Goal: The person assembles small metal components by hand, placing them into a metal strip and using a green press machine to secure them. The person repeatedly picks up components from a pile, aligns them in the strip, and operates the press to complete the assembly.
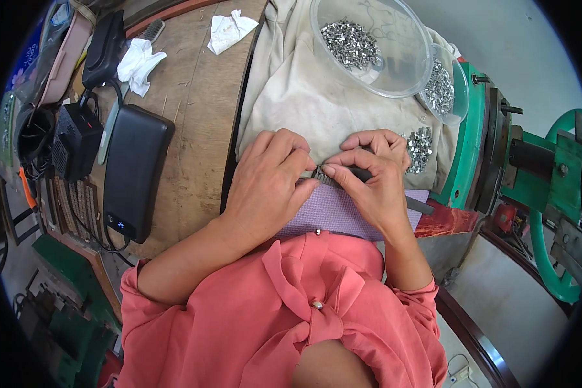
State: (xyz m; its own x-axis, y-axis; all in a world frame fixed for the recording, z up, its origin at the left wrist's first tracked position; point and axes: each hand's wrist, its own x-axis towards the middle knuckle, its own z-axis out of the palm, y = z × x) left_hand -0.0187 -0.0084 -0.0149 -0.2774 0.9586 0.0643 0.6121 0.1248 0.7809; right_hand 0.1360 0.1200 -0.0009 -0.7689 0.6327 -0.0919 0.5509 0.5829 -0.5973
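My left hand [268, 174] is closed, its thumb and curled fingertips at the left end of a small ribbed metal piece [325, 177]. My right hand [374, 169] pinches the same piece between thumb and forefinger from the right. The fingers hide much of it, so its full shape does not show. A dark flat bar [420, 205] sticks out past my right wrist, and something black lies under the right fingers. Beneath both hands is a purple textured mat [330, 210], beside a beige cloth. A loose pile of small shiny metal parts [420, 150] sits just right of my right hand.
Two clear plastic tubs, a large one [404, 71] and a smaller one [460, 97], hold more metal parts. Green machinery [465, 129] borders the right. Leftward on the wooden table [197, 123] are a black power bank [136, 168], cables and crumpled tissues [139, 64].
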